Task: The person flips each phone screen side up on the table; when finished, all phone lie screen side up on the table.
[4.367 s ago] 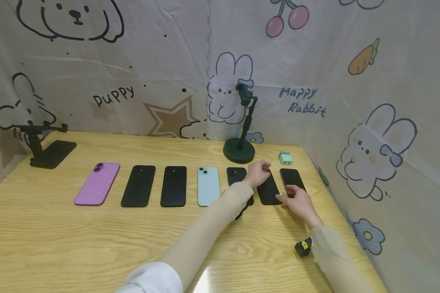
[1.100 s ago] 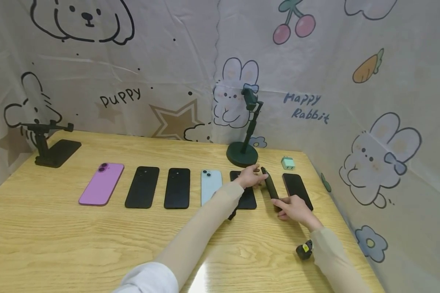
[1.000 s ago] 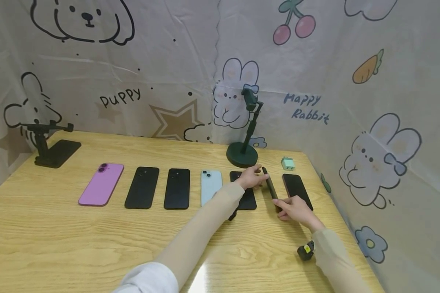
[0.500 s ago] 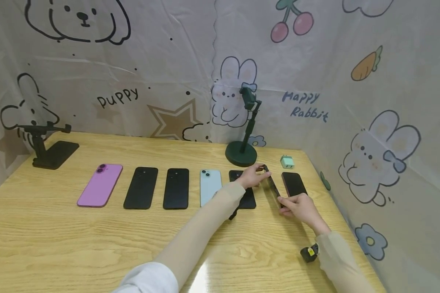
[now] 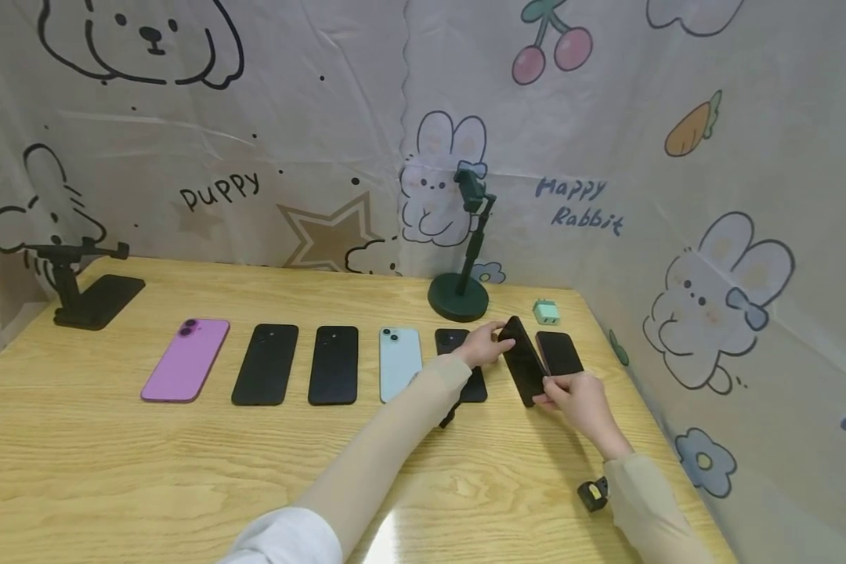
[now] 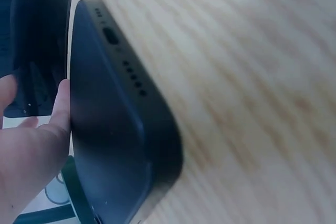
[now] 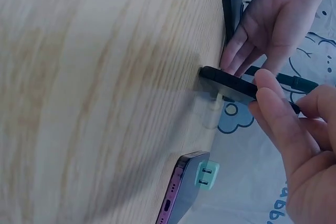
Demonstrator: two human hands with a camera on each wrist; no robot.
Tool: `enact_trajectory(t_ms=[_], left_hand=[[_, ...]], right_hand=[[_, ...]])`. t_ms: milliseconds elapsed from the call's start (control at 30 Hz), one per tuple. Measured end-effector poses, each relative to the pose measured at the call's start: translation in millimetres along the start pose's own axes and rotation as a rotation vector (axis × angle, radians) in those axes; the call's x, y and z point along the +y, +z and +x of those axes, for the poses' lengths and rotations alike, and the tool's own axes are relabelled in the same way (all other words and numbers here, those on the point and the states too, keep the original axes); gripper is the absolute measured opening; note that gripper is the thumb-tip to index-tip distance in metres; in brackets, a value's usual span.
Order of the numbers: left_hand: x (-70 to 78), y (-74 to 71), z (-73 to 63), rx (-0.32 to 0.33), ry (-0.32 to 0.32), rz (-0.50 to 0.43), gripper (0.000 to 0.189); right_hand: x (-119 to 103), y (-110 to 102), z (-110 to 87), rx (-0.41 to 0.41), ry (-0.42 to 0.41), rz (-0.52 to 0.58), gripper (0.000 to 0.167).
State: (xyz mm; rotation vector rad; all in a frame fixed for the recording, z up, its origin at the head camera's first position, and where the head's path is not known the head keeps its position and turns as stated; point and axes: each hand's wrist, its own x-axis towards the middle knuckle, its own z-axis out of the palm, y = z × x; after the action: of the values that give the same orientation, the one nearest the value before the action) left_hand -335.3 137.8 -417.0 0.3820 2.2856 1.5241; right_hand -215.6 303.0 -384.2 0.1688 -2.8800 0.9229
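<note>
Both hands hold a black phone (image 5: pixel 524 362) tilted up on its long edge, its glossy dark face toward the head camera. My left hand (image 5: pixel 484 345) grips the far end, thumb on the near side. At the near end my right hand (image 5: pixel 581 398) pinches the right edge between thumb and fingers, as the right wrist view also shows of the phone (image 7: pixel 231 83). Under my left wrist lies another black phone (image 5: pixel 475 385), whose port end (image 6: pixel 118 51) fills much of the left wrist view. A dark phone with a pinkish edge (image 7: pixel 173 192) lies to the right.
Farther left in the row lie a light blue phone (image 5: pixel 399 360), two black phones (image 5: pixel 334 366) and a pink phone (image 5: pixel 186 360). Behind stand a dark green stand (image 5: pixel 458 298), a mint charger (image 5: pixel 546 312) and, far left, a black holder (image 5: pixel 99 301).
The black phone lay flat at first, then both hands raised it onto its long edge. Since then it has turned so its glossy face shows, and the right hand has shifted slightly right.
</note>
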Motion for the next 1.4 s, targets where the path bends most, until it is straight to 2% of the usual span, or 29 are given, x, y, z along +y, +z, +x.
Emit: enact_trajectory(t_ms=[133,267,433,500,600,667,767,800,833,867,967,1033,1100,1167,1267,1400], left_hand=[[-0.6,-0.6,3.6,0.01,-0.02,0.079,0.058],[-0.2,-1.4,4.6,0.025,-0.036,0.163,0.061],[0.8,-1.6,5.2,0.04,-0.047,0.19,0.066],[-0.2,-1.5,8.2,0.035,-0.067,0.155,0.067],[-9.7,2.9,24.0,0.032,-0.084,0.098,0.066],[-33.5,11.0,52.3,0.03,-0.072,0.034,0.066],[-78.0,28.5,101.2,0.05,-0.037,-0.024,0.065],[-89.8,32.9,112.3,0.061,-0.014,-0.044,0.065],[-104.1,37.0,127.8,0.051,-0.023,-0.079,0.064],[-108.7,39.0,132.7,0.053,-0.031,-0.088,0.064],[-110.3,39.8,133.9,0.055,-0.012,-0.094,0.063],[-105.9,38.1,132.5,0.049,-0.047,-0.094,0.064],[-100.3,34.8,127.0,0.043,-0.051,-0.102,0.065],[-96.7,31.5,124.0,0.036,-0.067,-0.109,0.065],[-91.5,25.7,116.0,0.016,-0.052,-0.132,0.066],[-94.1,23.7,120.2,-0.005,-0.064,-0.128,0.065]], right_hand=[[1.2,1.0,0.9,0.004,-0.001,0.004,0.024],[4.9,2.7,1.9,-0.02,0.048,0.059,0.027],[10.6,4.0,3.8,-0.036,0.09,0.094,0.027],[12.5,4.0,4.6,-0.039,0.086,0.083,0.027],[14.4,4.5,5.5,-0.039,0.088,0.077,0.028],[16.1,6.1,6.0,-0.036,0.109,0.103,0.029],[18.9,10.6,5.8,-0.039,0.171,0.169,0.031],[20.0,12.3,5.4,-0.04,0.193,0.195,0.032],[21.5,14.2,5.1,-0.042,0.211,0.221,0.033],[22.6,15.8,4.5,-0.042,0.227,0.245,0.034],[25.5,19.1,3.5,-0.04,0.242,0.297,0.036],[26.7,19.8,4.1,-0.044,0.237,0.313,0.038],[27.1,19.5,5.0,-0.057,0.227,0.304,0.042],[27.2,18.8,6.0,-0.065,0.225,0.251,0.047],[27.6,17.8,6.4,-0.073,0.222,0.162,0.053],[27.7,18.6,6.7,-0.061,0.222,0.094,0.054]])
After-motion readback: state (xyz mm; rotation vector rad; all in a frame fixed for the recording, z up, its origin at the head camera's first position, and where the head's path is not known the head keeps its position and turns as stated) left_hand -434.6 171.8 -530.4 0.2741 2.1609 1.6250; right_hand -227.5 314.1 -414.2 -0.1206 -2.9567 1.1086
